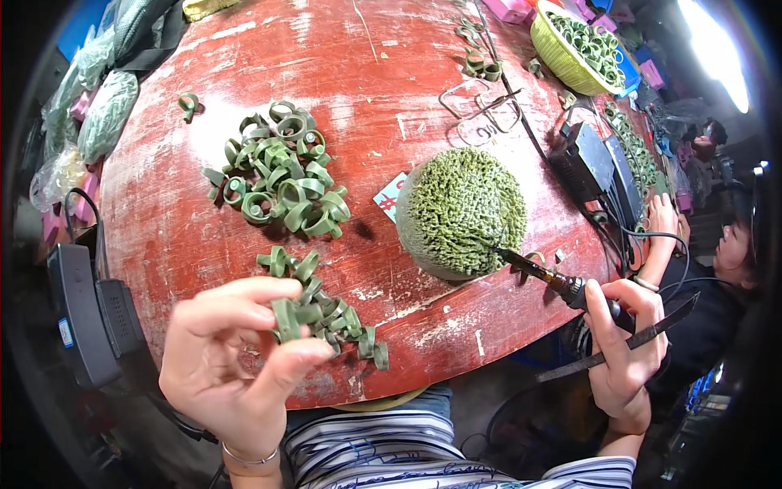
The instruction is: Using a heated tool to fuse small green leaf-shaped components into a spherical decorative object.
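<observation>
My left hand [236, 350] pinches a green plastic ring [293, 319] between thumb and fingertips, above the near left of the table. Beneath and beyond it lies a small cluster of similar green rings [342, 318]. In my right hand [623, 350] is a soldering iron [562, 285], pointing left, its tip at the edge of a rough green mound [464, 204]. Whether the tip sinks into the mound I cannot tell. The mound fills a round, cloudy container [417, 244]. A dark, flat strip [623, 346] also sits in my right hand, crossing the palm.
A larger heap of green rings [285, 171] lies left of the mound on the worn red table [358, 73]. A bent wire stand [485, 110] is behind it. Far right are a yellow-green basket [562, 57] of rings and a black box [580, 163] with cables. Another person [733, 253] works at right.
</observation>
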Demonstrator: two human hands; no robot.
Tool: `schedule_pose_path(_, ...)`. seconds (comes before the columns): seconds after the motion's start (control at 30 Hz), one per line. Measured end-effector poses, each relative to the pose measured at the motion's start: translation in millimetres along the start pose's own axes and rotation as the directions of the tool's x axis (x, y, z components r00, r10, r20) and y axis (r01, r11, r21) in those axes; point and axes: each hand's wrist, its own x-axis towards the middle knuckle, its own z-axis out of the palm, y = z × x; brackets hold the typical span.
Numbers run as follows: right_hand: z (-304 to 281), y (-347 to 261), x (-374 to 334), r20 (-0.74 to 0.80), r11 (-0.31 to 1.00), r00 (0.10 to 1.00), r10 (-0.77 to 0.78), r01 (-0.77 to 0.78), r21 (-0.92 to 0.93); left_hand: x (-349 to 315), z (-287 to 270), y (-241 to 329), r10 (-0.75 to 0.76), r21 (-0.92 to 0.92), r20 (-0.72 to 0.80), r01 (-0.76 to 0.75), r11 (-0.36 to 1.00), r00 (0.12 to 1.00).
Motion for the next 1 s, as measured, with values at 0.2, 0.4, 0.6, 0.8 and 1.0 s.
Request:
schedule_pose_path(0.2, -4.2, 1.7, 15.9, 0.011, 0.985, 0.986, -0.165, 0.165, -0.053, -6.5, -2.2, -7.2, -0.059, -0.110, 0.154, 0.077, 0.991, 0.986)
schedule_pose_path(0.4, -13.9, -3.6, 19.4, 0.066, 0.980, 0.983, -0.171, 0.177, -0.095, -4.0, -0.6, -14.1, -0.041, -0.138, 0.232, 0.074, 0.988, 0.972)
schedule_pose_path(0.6, -2.4, 1.4, 18.5, 0.020, 0.991, 0.991, -0.132, 0.132, 0.009, -2.6, -2.9, -15.7, -0.028, -0.156, 0.281, 0.074, 0.985, 0.959)
schedule_pose_path(0.8, -21.0, -20.7, 10.5, -0.039, 0.979, 0.998, -0.043, 0.050, 0.199, 3.3, -0.4, -14.4, 0.028, -0.134, 0.383, 0.026, 0.991, 0.923)
schedule_pose_path(1.0, -22.2, -30.9, 18.7, 0.014, 0.922, 0.989, -0.145, 0.130, 0.365, 1.8, -4.1, -15.0, -0.008, -0.157, 0.401, 0.077, 0.985, 0.916)
